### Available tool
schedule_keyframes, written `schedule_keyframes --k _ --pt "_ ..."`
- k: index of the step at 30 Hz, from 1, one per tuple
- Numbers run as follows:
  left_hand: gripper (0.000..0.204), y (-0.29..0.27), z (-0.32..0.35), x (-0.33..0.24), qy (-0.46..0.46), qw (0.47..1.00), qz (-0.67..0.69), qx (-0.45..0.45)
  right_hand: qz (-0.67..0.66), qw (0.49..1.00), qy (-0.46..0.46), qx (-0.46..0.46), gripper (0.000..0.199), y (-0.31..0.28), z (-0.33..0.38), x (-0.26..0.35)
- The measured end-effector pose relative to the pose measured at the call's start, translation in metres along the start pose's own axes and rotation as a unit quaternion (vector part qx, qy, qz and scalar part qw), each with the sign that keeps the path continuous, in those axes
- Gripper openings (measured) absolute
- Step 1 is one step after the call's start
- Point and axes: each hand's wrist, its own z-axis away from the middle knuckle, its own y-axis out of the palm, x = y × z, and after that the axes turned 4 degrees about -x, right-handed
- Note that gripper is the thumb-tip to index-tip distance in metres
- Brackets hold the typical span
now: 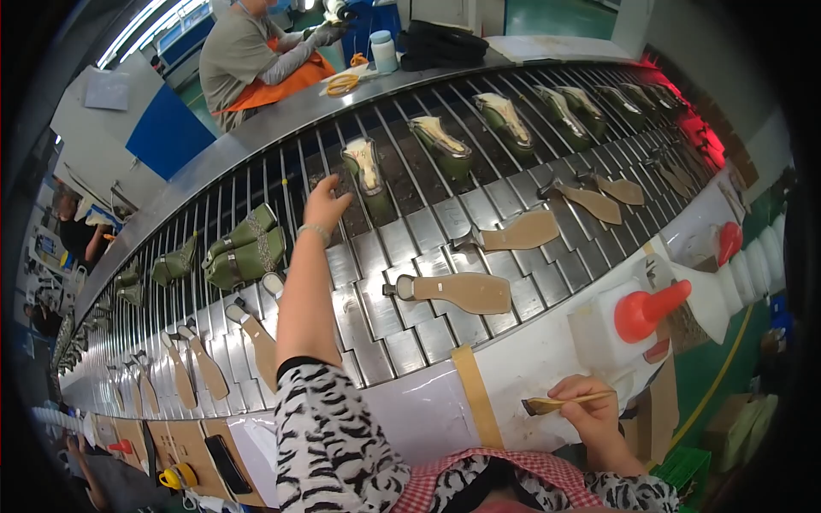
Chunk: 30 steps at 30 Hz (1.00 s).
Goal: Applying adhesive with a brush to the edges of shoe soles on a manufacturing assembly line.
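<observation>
My left hand (pixel 326 208) is stretched over the slatted conveyor, fingers apart and holding nothing. Just to its right lies a green shoe upper (pixel 377 201) with its pale underside turned up; I cannot tell whether the fingertips touch it. Low on the right, my right hand (pixel 592 415) is closed around the wooden handle of a small brush (pixel 540 405), whose dark bristles point left over the white worktop (pixel 513 427). Between the hands a tan shoe sole (pixel 462 291) with a dark heel rests on the metal plates, and another sole (pixel 520 232) lies beyond it.
Several more green uppers (pixel 509 124) and soles run along the conveyor (pixel 410 244) on both sides. A white bottle with a red nozzle (pixel 647 312) stands at the right. Across the belt sits a person in an orange apron (pixel 291 81). A phone (pixel 227 465) lies lower left.
</observation>
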Motion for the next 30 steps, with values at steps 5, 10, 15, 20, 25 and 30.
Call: schedule_keyframes --k 5,10,15,20,25,30 --pt "0.037 -0.139 0.033 0.052 0.073 0.937 -0.318 -0.128 0.062 0.996 -0.032 0.057 0.012 -0.006 0.006 -0.003" --pt "0.085 -0.221 0.073 0.105 -0.075 0.748 -0.659 0.022 0.103 0.988 -0.108 0.048 0.014 0.005 0.001 0.003" --pt "0.072 -0.189 0.129 -0.023 -0.138 0.750 -0.635 0.126 0.117 0.987 -0.095 0.061 0.015 0.007 0.011 0.022" --pt "0.061 -0.215 0.135 0.021 -0.040 0.871 -0.489 -0.023 0.082 0.985 -0.126 0.081 0.018 0.020 0.009 0.029" --pt "0.056 -0.226 0.175 -0.017 0.067 0.951 -0.248 -0.175 0.089 0.985 -0.130 0.072 0.019 0.025 0.022 0.039" --pt "0.054 -0.233 0.224 -0.040 0.041 0.939 0.290 -0.181 0.085 0.985 -0.139 0.061 0.020 0.018 0.054 0.044"
